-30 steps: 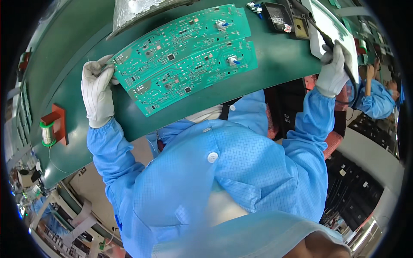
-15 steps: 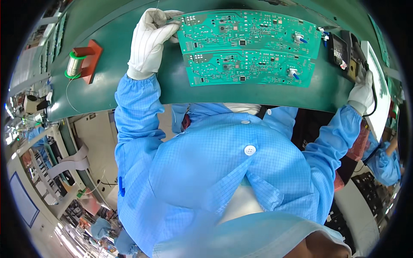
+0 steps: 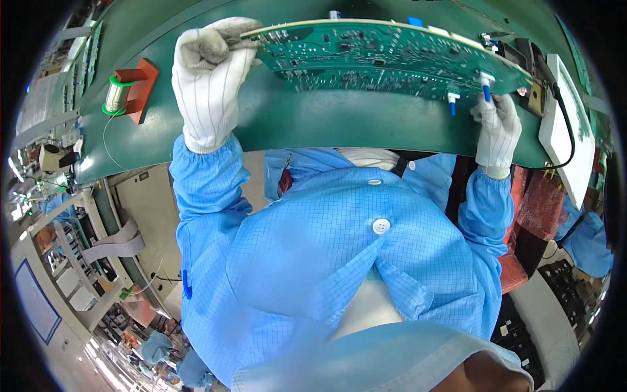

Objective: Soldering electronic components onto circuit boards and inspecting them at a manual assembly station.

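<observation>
A green circuit board [image 3: 379, 55] with two joined panels is tilted up off the bench, its far edge raised. Fingers of my white-gloved left hand [image 3: 212, 78] are closed on its left edge. From the board's face two white parts with blue shafts stick out toward me: one shaft [image 3: 486, 91] at the right, another shaft [image 3: 452, 108] just left of it. My gloved right hand [image 3: 498, 130] is at the tip of the right shaft, fingers bent and somewhat apart. Whether it touches the shaft is hard to make out.
A solder wire spool [image 3: 117, 96] on a red-orange stand [image 3: 144, 91] is at the left of the green bench [image 3: 353, 124]. At the right are a dark tray [image 3: 513, 55], a white panel [image 3: 567, 130] and a black cable [image 3: 570, 130]. Red wrapped material [image 3: 539, 202] lies below.
The board has gone from nearly flat to steeply tilted, its far edge raised by my left hand. My right hand has moved left from the white panel to the blue shaft.
</observation>
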`<state>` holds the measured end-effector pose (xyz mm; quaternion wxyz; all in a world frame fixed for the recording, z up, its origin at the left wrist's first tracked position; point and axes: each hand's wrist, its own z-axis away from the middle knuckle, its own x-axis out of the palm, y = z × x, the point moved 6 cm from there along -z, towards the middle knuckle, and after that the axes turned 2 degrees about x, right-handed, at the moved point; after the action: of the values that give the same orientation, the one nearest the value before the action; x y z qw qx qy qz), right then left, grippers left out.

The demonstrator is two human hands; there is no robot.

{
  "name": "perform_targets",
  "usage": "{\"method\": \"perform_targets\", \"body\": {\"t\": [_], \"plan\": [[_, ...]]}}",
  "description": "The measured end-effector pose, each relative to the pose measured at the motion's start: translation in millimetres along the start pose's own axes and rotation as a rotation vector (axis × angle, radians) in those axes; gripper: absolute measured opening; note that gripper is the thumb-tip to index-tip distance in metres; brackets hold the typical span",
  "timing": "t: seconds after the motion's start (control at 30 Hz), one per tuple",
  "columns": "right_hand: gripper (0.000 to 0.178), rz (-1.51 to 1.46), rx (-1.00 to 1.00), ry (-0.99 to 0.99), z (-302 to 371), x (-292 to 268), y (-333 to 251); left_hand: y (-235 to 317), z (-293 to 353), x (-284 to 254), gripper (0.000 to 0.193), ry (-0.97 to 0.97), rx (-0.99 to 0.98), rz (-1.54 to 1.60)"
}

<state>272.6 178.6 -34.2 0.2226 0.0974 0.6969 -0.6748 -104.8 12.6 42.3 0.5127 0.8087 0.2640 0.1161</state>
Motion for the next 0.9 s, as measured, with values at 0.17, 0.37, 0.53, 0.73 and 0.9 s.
{"method": "perform_targets", "body": {"t": [0.17, 0.37, 0.53, 0.73, 0.9], "plan": [[0.057, -0.002, -0.312, 0.006, 6, 0, 9, 13, 29, 8, 0.050, -0.139, 0.197, -0.245], [0.037, -0.114, -0.200, -0.049, 5, 7, 43, -9, 60, 8, 0.046, -0.165, 0.070, -0.079], [0.036, -0.122, -0.248, -0.077, 6, 5, 52, -54, 47, 21, 0.030, -0.272, 0.171, -0.741], [0.037, 0.148, -0.349, -0.045, 5, 4, 52, -83, 44, 24, 0.042, -0.289, 0.236, -0.716], [0.037, 0.218, -0.404, -0.039, 4, 4, 52, -79, 45, 25, 0.042, -0.327, 0.193, -0.770]]}}
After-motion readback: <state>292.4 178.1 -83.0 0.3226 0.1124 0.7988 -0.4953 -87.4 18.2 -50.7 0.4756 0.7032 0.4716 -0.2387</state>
